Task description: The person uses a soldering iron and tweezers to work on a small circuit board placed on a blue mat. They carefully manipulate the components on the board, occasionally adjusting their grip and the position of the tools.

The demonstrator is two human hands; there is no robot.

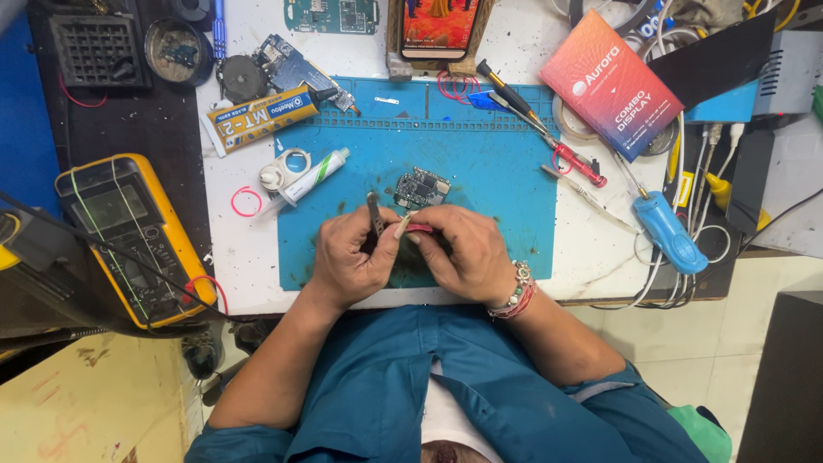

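Nearest, the left hand (pixel 347 257) pinches tweezers (pixel 375 214) in a closed grip; the right hand (pixel 467 253) clasps a small red tool (pixel 418 228). Just beyond, a bare circuit board (pixel 422 188) lies untouched on the blue mat (pixel 497 171), so work looks early.

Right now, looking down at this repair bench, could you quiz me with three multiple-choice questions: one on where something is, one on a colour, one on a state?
1. Where does the small circuit board lie?
A. on the blue mat
B. on the floor
C. on the yellow multimeter

2. What colour is the multimeter's case?
A. green
B. yellow
C. white

3. What is the left hand doing?
A. resting flat and empty
B. hanging off the bench
C. gripping tweezers

Answers: 1 A, the board sits on the mat just beyond the hands. 2 B, its casing is yellow. 3 C, the fingers close around the tweezers.
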